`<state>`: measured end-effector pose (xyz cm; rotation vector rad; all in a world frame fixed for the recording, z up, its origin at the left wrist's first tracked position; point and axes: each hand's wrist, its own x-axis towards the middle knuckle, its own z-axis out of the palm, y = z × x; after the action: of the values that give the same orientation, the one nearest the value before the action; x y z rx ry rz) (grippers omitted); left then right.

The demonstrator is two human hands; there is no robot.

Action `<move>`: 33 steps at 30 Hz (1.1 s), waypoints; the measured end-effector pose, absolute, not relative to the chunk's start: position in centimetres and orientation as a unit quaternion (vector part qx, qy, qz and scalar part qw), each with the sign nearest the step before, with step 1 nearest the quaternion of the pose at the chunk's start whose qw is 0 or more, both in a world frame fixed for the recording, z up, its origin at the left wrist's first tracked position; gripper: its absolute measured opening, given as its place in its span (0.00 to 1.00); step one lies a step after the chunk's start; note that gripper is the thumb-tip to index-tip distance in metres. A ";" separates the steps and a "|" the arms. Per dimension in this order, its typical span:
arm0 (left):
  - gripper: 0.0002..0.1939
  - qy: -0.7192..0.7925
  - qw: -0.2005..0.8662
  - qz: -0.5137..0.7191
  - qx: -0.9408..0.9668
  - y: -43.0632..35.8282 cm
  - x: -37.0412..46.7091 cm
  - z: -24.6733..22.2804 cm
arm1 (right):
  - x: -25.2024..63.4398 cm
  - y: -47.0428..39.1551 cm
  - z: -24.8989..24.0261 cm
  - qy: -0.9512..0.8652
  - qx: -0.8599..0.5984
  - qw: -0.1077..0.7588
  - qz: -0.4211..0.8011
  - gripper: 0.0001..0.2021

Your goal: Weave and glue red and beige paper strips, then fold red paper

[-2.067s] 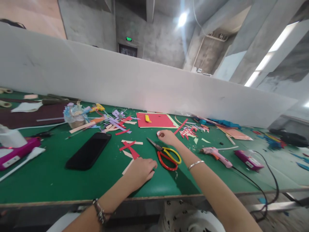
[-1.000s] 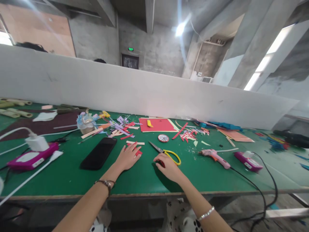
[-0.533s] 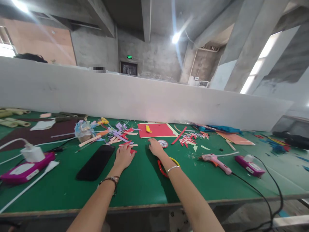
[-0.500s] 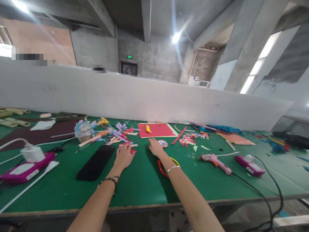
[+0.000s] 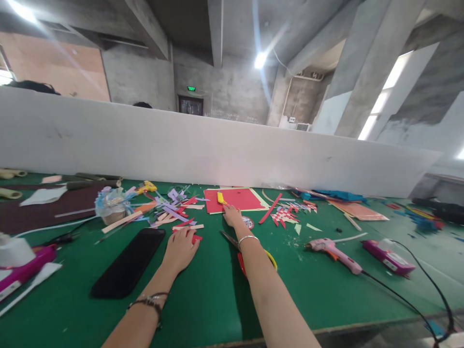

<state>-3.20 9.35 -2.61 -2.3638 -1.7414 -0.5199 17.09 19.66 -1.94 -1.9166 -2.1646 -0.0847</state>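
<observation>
Grey concrete wall (image 5: 235, 87), lit lamp (image 5: 260, 60), white partition (image 5: 181, 150) behind green table (image 5: 210, 295).

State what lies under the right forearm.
Scissors: blades, part of a red handle and part of a yellow handle show past the right forearm. Their middle, and anything else it covers, is hidden.

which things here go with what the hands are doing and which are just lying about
Likely in use:
red strips, partly under the left hand
yellow item, by the right hand; contact unclear
red paper, beneath it
scissors, close by

Seemingly lying about:
phone
glue gun
power strips
</observation>
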 end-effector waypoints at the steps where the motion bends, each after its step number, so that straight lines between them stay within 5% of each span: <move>1: 0.18 -0.581 0.082 -0.169 -0.792 9.2 -3.2 -2.5 | 17.2 20.1 -2.0 -0.744 -0.657 0.122 -0.031 0.17; 12: 0.18 -0.459 0.140 -0.180 -0.859 6.2 -1.4 -1.8 | 17.1 21.4 -2.1 -0.766 -0.638 0.067 -0.044 0.15; 33: 0.13 -0.439 0.022 -0.160 -0.884 6.3 -1.4 -0.7 | 17.1 21.9 -0.5 -0.766 -0.640 0.060 0.022 0.15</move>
<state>-1.44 6.29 -0.67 -2.7392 -1.3605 -0.4947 17.11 21.87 -0.49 -1.9368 -2.3189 0.0675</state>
